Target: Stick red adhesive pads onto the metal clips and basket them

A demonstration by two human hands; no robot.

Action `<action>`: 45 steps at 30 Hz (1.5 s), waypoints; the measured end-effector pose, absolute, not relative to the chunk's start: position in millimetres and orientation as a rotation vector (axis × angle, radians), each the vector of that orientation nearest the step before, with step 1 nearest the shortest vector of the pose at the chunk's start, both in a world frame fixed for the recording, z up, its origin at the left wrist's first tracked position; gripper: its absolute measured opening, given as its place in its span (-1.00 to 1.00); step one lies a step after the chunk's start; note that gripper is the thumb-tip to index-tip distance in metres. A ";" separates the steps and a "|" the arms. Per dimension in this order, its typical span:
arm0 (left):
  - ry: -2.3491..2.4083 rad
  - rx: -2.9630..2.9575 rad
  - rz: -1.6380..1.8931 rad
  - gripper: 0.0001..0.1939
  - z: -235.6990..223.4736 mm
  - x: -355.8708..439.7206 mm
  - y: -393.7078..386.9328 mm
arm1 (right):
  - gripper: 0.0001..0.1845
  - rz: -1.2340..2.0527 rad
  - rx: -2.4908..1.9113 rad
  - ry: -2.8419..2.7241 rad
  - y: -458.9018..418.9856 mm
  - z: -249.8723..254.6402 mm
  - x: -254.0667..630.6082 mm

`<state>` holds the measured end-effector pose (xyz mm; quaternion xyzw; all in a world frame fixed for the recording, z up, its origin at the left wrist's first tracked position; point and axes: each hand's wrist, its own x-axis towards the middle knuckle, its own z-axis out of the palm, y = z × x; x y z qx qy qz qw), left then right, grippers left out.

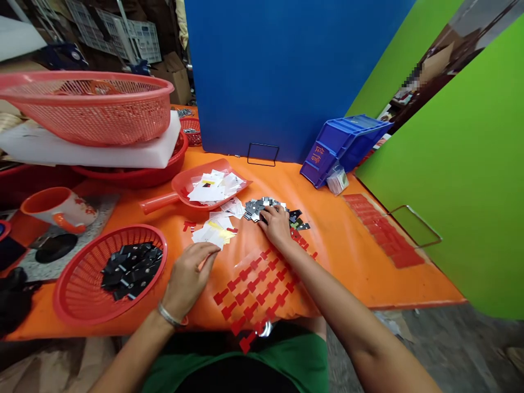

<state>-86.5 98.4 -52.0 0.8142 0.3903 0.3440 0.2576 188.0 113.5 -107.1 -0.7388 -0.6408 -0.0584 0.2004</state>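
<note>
My left hand is closed in a pinch, thumb and index fingertips meeting at the near edge of some loose white paper slips. Whatever lies between those fingertips is too small to tell. Curled over a pile of small grey and black flat metal pieces is my right hand; its fingertips are partly hidden among them. A clear sheet with rows of red T-shaped stickers lies under my right forearm and hangs over the table's near edge. Left of my left hand, a red basket contains black pieces.
A red scoop full of white slips lies beyond the loose slips. Blue bins stand at the back right, near another red sticker sheet. A mug and stacked baskets are left. Blue and green panels border the orange table.
</note>
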 end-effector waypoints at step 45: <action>0.870 1.055 0.474 -0.93 -90.9 123.7 118.9 | -0.94 0.118 -2.311 -0.965 38.3 -124.2 239.8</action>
